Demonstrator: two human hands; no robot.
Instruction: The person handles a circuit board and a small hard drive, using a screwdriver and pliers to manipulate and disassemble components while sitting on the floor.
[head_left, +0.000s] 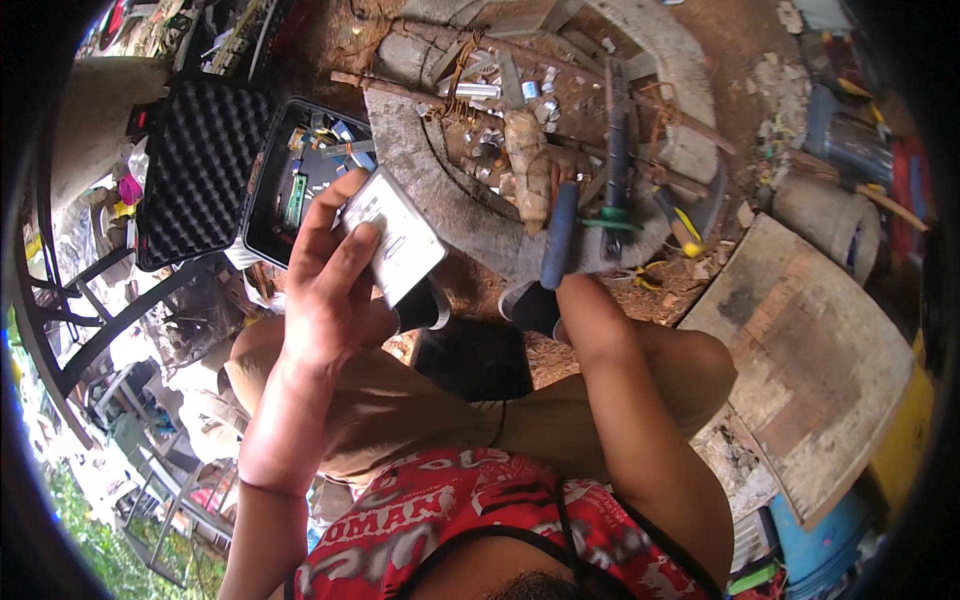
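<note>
OK, L hand (325,275): fingers + thumb clamped on a flat white rectangular slab w/ silvery edges (410,240).
Slab posn: held up, tilted, in front of bent legs in khaki cloth (390,420).
R hand (582,297): well apart from L; mostly hidden at the forearm's end, next to a smooth blue-grey cylindrical handle (560,240); I can't tell if it's gripping.
Case: black hard-shell box w/ bumpy foam lid (205,165) swung back, just L of slab; I see green circuit board (296,200) + other bits inside.
Ring: rough grey concrete circle (405,135) beyond the hands, w/ tan wrapped bundle (525,160) and long dark bar (616,120).
Tool: yellow-and-black grip (686,230), R side of ring.
Far R: stained pale flat board (830,390); blue plastic bucket (815,555) nr its lower end.
</note>
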